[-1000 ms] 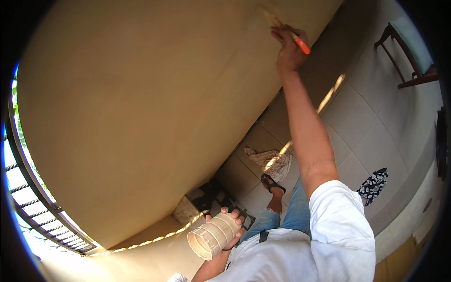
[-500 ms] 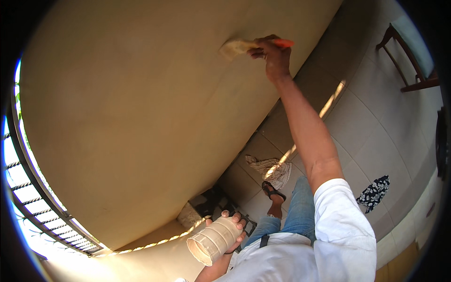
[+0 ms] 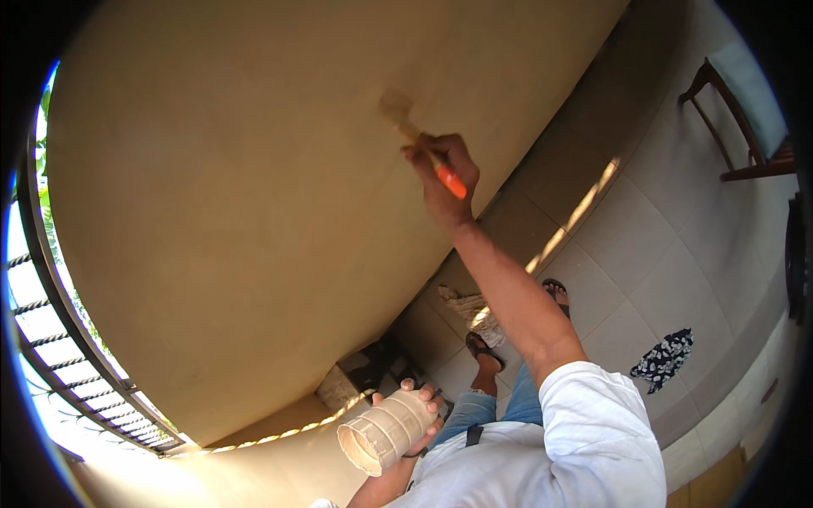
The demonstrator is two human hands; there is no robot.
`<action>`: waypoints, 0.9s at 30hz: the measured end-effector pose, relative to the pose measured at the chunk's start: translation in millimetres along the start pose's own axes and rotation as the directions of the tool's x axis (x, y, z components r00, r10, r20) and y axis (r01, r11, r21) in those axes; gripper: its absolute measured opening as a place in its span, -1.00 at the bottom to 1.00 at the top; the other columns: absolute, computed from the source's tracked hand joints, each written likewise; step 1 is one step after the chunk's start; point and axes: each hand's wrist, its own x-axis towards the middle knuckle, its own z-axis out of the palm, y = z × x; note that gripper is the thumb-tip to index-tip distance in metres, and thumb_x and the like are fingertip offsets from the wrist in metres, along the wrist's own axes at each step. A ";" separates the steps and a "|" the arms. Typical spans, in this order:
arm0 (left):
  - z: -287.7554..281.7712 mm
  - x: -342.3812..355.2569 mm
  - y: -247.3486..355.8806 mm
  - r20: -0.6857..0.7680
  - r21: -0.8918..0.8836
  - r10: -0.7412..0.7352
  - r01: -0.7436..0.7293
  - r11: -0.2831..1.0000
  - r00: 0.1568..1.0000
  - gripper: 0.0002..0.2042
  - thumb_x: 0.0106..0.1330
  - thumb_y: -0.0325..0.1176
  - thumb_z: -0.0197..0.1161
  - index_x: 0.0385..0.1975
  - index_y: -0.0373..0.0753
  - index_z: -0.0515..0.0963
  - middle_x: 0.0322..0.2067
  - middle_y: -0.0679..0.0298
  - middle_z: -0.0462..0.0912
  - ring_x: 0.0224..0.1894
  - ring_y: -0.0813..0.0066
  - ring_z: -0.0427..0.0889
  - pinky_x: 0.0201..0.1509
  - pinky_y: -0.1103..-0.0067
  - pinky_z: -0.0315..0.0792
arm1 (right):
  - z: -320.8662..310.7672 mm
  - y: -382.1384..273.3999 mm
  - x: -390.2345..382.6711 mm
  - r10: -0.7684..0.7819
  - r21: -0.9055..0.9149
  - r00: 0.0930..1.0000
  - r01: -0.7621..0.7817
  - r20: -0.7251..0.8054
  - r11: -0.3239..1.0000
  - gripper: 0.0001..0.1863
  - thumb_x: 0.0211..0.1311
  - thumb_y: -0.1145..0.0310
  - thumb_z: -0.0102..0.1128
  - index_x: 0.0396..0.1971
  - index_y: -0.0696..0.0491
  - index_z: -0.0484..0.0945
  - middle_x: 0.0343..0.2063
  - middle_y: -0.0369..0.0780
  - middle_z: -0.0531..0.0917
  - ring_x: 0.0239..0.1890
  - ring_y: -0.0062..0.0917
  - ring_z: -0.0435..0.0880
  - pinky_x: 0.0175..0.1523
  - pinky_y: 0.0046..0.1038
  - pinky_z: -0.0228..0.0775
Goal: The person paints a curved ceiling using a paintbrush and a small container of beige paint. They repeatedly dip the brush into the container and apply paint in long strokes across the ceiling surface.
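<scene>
A paintbrush (image 3: 451, 181) with an orange-tipped handle is gripped in my right hand (image 3: 447, 182). Its bristle end meets or nearly meets the tan wall (image 3: 229, 212), its head toward the upper left. Low in front of my body, my left hand (image 3: 430, 406) wraps round a cream-coloured ribbed plastic container (image 3: 391, 430). The container is tilted, its mouth facing the lower left, and paint-coloured residue coats it. How much is inside I cannot make out.
A striped cloth (image 3: 470, 311) lies on the tiled floor near my feet, and a dark patterned cloth (image 3: 663, 360) lies further right. At the upper right stands a wooden chair (image 3: 745, 110) with a pale seat. Metal railing (image 3: 63, 339) runs along the left.
My right hand has moved left and down along the wall, and the brush has turned so its handle points lower right. A second sandalled foot has come into view. My left hand keeps its hold.
</scene>
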 end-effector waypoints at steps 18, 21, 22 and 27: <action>26.2 5.7 -23.8 0.019 -0.002 0.036 -0.036 0.999 0.999 -0.44 0.45 0.16 0.24 0.23 -0.13 0.50 0.13 0.07 0.42 0.19 0.12 0.40 0.02 0.16 0.55 | -30.4 -56.7 179.4 -0.108 0.273 0.936 0.207 -0.335 0.939 -0.88 0.20 0.53 0.29 -0.32 0.23 0.55 -0.37 -0.10 0.74 -0.30 -0.38 0.81 -0.10 -0.39 0.68; 32.3 12.5 -27.3 0.022 -0.006 0.030 -0.030 1.000 0.999 -0.44 0.45 0.16 0.23 0.23 -0.13 0.50 0.13 0.07 0.42 0.19 0.12 0.40 0.02 0.17 0.55 | 11.4 -58.2 82.3 0.003 -0.109 0.997 -0.011 -0.071 0.994 -0.83 0.22 0.47 0.45 -0.32 0.15 0.59 -0.32 -0.19 0.72 -0.27 -0.53 0.71 -0.08 -0.43 0.55; 34.3 15.4 -28.8 0.020 -0.006 0.033 -0.033 0.999 0.999 -0.44 0.45 0.16 0.23 0.23 -0.13 0.50 0.13 0.07 0.43 0.19 0.12 0.41 0.02 0.17 0.55 | 12.6 -62.5 45.0 -0.072 -0.149 0.994 0.083 0.079 0.985 -0.87 0.25 0.54 0.43 -0.30 0.18 0.61 -0.34 -0.20 0.74 -0.24 -0.52 0.76 -0.03 -0.46 0.58; 43.2 19.4 -28.8 0.042 0.012 0.035 -0.036 0.999 0.999 -0.44 0.46 0.18 0.22 0.23 -0.14 0.50 0.13 0.07 0.43 0.19 0.12 0.41 0.01 0.17 0.56 | 7.7 -71.3 23.9 0.032 0.034 0.870 -0.056 0.493 0.998 -0.89 0.27 0.50 0.36 -0.30 0.21 0.63 -0.34 -0.16 0.74 -0.28 -0.49 0.78 -0.08 -0.47 0.59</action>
